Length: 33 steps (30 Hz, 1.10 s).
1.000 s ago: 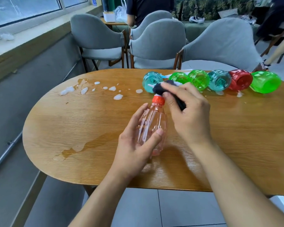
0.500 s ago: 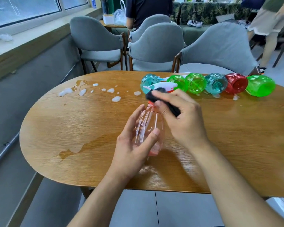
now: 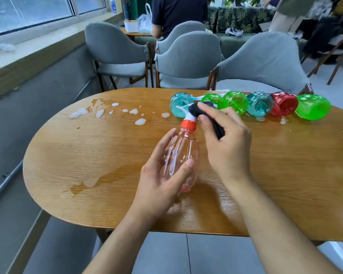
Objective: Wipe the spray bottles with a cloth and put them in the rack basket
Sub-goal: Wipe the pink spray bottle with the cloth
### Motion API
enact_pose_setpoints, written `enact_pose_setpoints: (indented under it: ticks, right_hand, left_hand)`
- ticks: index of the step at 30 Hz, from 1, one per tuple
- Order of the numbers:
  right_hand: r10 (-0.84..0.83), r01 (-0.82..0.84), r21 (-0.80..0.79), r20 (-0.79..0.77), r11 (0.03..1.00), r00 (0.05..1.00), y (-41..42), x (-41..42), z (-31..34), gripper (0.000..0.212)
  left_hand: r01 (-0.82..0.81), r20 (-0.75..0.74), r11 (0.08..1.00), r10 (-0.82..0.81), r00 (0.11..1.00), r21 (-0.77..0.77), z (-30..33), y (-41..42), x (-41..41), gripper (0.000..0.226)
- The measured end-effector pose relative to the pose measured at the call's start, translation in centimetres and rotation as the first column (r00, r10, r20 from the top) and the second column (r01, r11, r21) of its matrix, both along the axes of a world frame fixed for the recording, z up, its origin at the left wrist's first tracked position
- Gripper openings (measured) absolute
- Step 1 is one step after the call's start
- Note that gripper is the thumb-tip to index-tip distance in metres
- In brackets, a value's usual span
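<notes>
Holding the pink bottle (image 3: 181, 153) over the table (image 3: 87, 155), the left hand (image 3: 162, 175) grips its body; the right hand (image 3: 228, 139) pinches a dark cloth (image 3: 198, 112) hiding the nozzle.

Bright daylight from left windows (image 3: 28, 12) | soft shadows | edges bowed — wide-angle | slightly soft

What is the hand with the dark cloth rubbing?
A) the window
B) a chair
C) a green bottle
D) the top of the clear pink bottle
D: the right hand presses the dark cloth against the white sprayer top of the pink bottle, which the left hand holds by its body.
</notes>
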State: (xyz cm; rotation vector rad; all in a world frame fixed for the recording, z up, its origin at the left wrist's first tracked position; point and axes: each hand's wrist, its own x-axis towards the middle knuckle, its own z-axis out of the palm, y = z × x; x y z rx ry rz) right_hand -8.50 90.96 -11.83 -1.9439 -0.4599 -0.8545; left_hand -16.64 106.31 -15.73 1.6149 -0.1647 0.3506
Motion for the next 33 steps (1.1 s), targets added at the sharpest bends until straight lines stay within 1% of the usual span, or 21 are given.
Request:
enact_pose_setpoints:
  ticks: [1,2,4,5,6,9,10,11,13,14,15,18,19,20,23,24,25,27,29,30,33]
  right_hand:
    - [-0.011,0.011,0.012,-0.003,1.000,1.000,0.03,-0.04,0.00,0.029]
    - [0.029,-0.029,0.001,-0.006,1.000,1.000,0.19,-0.14,0.00,0.029]
    - [0.169,-0.170,-0.051,-0.027,0.984,0.985,0.72,-0.37,-0.20,0.027]
    - [0.192,-0.194,-0.065,-0.030,0.979,0.981,0.83,-0.38,-0.25,0.027]
    - [0.167,-0.168,-0.058,-0.024,0.984,0.986,0.74,-0.32,-0.24,0.027]
    - [-0.016,0.016,0.018,-0.001,1.000,1.000,0.09,0.06,-0.35,0.029]
    - [-0.020,0.020,0.017,-0.002,1.000,1.000,0.02,0.08,-0.34,0.029]
    - [0.026,-0.026,0.000,-0.009,1.000,1.000,0.16,0.09,-0.37,0.029]
    - [0.180,-0.182,-0.054,-0.041,0.982,0.983,0.61,-0.07,-0.51,0.029]
    - [0.209,-0.212,-0.074,-0.044,0.975,0.977,0.68,-0.13,-0.57,0.029]
    - [0.190,-0.192,-0.071,-0.035,0.979,0.981,0.62,-0.08,-0.54,0.029]
    - [0.011,-0.010,0.035,-0.024,0.999,1.000,-0.06,0.34,-0.48,0.030]
    - [-0.004,0.005,0.041,-0.028,0.999,1.000,-0.12,0.38,-0.49,0.030]
    - [0.027,-0.026,0.025,-0.033,0.999,0.999,-0.02,0.30,-0.48,0.030]
    - [0.223,-0.226,-0.054,-0.055,0.973,0.973,0.63,-0.11,-0.64,0.029]
    - [0.235,-0.238,-0.073,-0.048,0.969,0.971,0.71,-0.21,-0.64,0.029]
    - [0.205,-0.206,-0.075,-0.031,0.976,0.978,0.68,-0.19,-0.64,0.029]
    - [0.076,-0.076,-0.015,-0.005,0.997,0.997,0.31,0.09,-0.62,0.029]
    - [0.002,-0.001,0.039,-0.019,0.999,1.000,-0.04,0.33,-0.52,0.030]
    - [0.025,-0.024,0.036,-0.028,0.999,0.999,-0.06,0.34,-0.45,0.030]
    - [0.200,-0.202,-0.036,-0.052,0.979,0.978,0.36,-0.08,-0.50,0.030]
  left_hand:
    - [0.005,0.000,1.000,-0.005,1.000,-0.004,-0.05,-0.10,-0.01,0.070]
    - [0.005,-0.002,1.000,-0.005,1.000,-0.009,-0.11,-0.15,0.05,0.070]
    - [-0.018,-0.003,1.000,0.018,1.000,-0.008,-0.21,0.15,0.19,0.070]
    - [-0.024,-0.002,1.000,0.024,1.000,-0.002,-0.25,0.28,0.27,0.070]
    - [-0.021,-0.002,1.000,0.021,1.000,0.004,-0.25,0.33,0.27,0.070]
    - [0.007,-0.002,1.000,-0.007,1.000,-0.002,-0.06,0.10,0.09,0.070]
    - [0.010,0.002,1.000,-0.010,1.000,-0.006,-0.10,0.01,0.06,0.070]
    - [0.006,0.005,1.000,-0.006,1.000,-0.008,-0.16,0.03,0.12,0.070]
    - [-0.013,0.000,1.000,0.013,1.000,-0.012,-0.25,0.32,0.27,0.069]
    - [-0.016,0.002,1.000,0.016,1.000,-0.011,-0.28,0.44,0.32,0.069]
    - [-0.013,0.007,1.000,0.013,1.000,-0.004,-0.27,0.50,0.34,0.069]
    - [0.001,0.011,1.000,-0.001,1.000,0.011,-0.25,0.21,0.25,0.070]
    - [0.000,0.013,1.000,0.000,1.000,0.006,-0.29,0.11,0.24,0.070]
    - [-0.003,0.014,1.000,0.003,1.000,-0.004,-0.33,0.09,0.24,0.070]
    - [-0.026,0.015,1.000,0.026,1.000,-0.007,-0.29,0.44,0.45,0.069]
    - [-0.026,0.017,1.000,0.026,1.000,-0.006,-0.24,0.52,0.47,0.068]
    - [-0.022,0.015,1.000,0.023,1.000,-0.007,-0.20,0.53,0.46,0.068]
    - [-0.014,0.011,1.000,0.014,1.000,-0.005,-0.14,0.30,0.38,0.068]
    - [-0.004,0.007,1.000,0.004,1.000,0.003,-0.27,0.04,0.32,0.069]
    - [-0.002,0.004,1.000,0.002,1.000,0.001,-0.36,0.02,0.34,0.069]
    - [-0.015,-0.002,1.000,0.015,1.000,-0.008,-0.44,0.37,0.47,0.069]
